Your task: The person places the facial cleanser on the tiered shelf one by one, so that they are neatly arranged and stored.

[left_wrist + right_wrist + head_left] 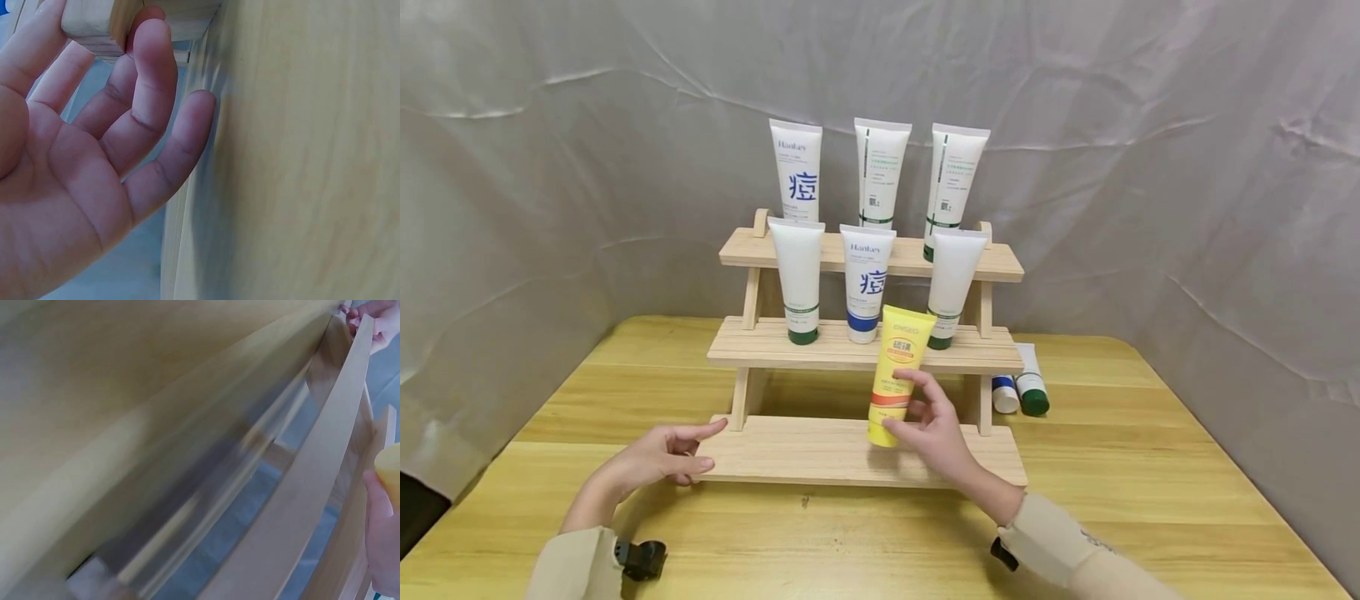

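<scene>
My right hand (934, 425) holds a yellow squeeze tube (904, 337) between thumb and fingers, cap end down and slightly tilted, in front of the wooden three-tier display stand (797, 454). The tube's lower end overlaps the bottom shelf in the head view. At that shelf's left end, my left hand (658, 457) grips the wood; in the left wrist view, fingertips curl at the shelf's end (94, 25). Only the yellow end of the tube (389, 465) shows at the right edge of the right wrist view.
On the middle shelf stand a blue-capped white tube (867, 279) and two green-capped white tubes, the left one (800, 271) nearest its end. Three more white tubes stand on the top shelf (745, 247). Behind the stand's right side, two tubes (1032, 375) lie on the wooden table (1112, 433).
</scene>
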### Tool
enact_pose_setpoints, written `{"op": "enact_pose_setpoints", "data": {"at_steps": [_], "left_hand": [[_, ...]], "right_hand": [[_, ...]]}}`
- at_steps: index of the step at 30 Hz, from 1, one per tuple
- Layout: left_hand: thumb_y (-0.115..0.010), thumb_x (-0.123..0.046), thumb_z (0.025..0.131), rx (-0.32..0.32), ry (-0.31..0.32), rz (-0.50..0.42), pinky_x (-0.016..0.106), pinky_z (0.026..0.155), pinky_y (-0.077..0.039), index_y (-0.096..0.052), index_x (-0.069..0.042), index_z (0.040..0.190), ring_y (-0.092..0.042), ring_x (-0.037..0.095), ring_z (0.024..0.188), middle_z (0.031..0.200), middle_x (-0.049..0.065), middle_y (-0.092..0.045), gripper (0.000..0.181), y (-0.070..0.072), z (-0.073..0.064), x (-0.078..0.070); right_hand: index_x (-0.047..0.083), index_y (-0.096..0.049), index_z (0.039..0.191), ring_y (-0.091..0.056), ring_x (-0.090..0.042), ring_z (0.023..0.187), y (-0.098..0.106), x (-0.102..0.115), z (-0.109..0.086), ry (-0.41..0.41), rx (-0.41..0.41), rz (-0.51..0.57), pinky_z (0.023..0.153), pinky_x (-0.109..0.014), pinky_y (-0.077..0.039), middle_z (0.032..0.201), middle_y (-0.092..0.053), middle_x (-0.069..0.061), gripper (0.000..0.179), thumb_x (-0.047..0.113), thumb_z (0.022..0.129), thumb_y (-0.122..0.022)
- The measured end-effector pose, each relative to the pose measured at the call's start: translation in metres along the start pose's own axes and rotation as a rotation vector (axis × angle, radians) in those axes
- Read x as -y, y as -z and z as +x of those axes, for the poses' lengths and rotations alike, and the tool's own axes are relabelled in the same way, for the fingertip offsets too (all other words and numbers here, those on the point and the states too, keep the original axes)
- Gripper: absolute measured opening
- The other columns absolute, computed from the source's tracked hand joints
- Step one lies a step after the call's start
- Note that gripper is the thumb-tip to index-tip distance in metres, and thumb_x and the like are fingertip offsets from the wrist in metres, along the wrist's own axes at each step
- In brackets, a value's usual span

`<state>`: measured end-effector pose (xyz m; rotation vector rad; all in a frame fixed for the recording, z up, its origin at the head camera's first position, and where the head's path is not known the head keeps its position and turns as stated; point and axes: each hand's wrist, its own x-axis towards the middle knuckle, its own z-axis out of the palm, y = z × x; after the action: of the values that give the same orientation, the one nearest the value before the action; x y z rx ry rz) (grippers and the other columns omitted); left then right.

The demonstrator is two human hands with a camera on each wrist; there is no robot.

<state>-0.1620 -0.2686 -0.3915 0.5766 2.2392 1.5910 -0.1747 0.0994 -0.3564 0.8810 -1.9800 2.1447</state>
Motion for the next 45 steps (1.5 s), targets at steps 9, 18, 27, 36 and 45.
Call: {"op": "enact_pose_setpoints", "data": {"at_steps": [9, 18, 27, 36, 45], "left_hand": [[-0.062, -0.010, 0.084, -0.005, -0.002, 0.003, 0.027, 0.056, -0.048, -0.028, 0.013, 0.130, -0.053, 0.012, 0.060, 0.066, 0.000, -0.047, 0.061, 0.000, 0.000, 0.000], [-0.061, -0.010, 0.084, 0.002, 0.010, -0.006, 0.027, 0.056, -0.048, -0.026, 0.012, 0.131, -0.053, 0.013, 0.061, 0.066, 0.001, -0.046, 0.062, 0.001, 0.000, 0.001], [-0.061, -0.009, 0.084, -0.010, 0.009, -0.010, 0.028, 0.056, -0.048, -0.027, 0.011, 0.131, -0.052, 0.012, 0.060, 0.064, 0.000, -0.044, 0.061, 0.000, 0.000, 0.001], [-0.062, -0.011, 0.084, -0.021, 0.041, 0.004, 0.028, 0.057, -0.048, -0.029, 0.010, 0.132, -0.053, 0.013, 0.060, 0.066, 0.002, -0.045, 0.061, 0.001, 0.001, -0.002], [-0.062, -0.011, 0.084, -0.019, 0.053, -0.004, 0.029, 0.058, -0.048, -0.029, 0.009, 0.132, -0.053, 0.013, 0.061, 0.065, 0.001, -0.045, 0.061, 0.000, 0.000, -0.002]], "right_hand": [[-0.004, -0.038, 0.122, -0.052, -0.037, 0.099, -0.024, -0.006, 0.009, -0.026, 0.090, 0.014, 0.071, -0.037, -0.050, 0.114, -0.044, -0.026, 0.052, -0.016, 0.076, -0.058], [-0.002, -0.039, 0.122, -0.051, -0.036, 0.099, -0.051, -0.013, 0.016, -0.042, 0.155, 0.029, 0.070, -0.036, -0.051, 0.112, -0.046, -0.026, 0.053, -0.016, 0.076, -0.059], [-0.008, -0.045, 0.115, -0.050, -0.035, 0.099, -0.084, 0.010, 0.021, -0.042, 0.179, -0.115, 0.075, -0.034, -0.049, 0.108, -0.041, -0.020, 0.046, -0.020, 0.073, -0.059], [-0.005, -0.049, 0.108, -0.049, -0.029, 0.101, -0.102, 0.012, 0.026, 0.010, 0.180, -0.249, 0.076, -0.028, -0.048, 0.111, -0.041, -0.019, 0.040, -0.019, 0.072, -0.061], [-0.006, -0.053, 0.090, -0.047, -0.032, 0.102, -0.108, 0.009, 0.027, 0.004, 0.164, -0.289, 0.075, -0.029, -0.049, 0.107, -0.042, -0.021, 0.026, -0.022, 0.070, -0.061]]}}
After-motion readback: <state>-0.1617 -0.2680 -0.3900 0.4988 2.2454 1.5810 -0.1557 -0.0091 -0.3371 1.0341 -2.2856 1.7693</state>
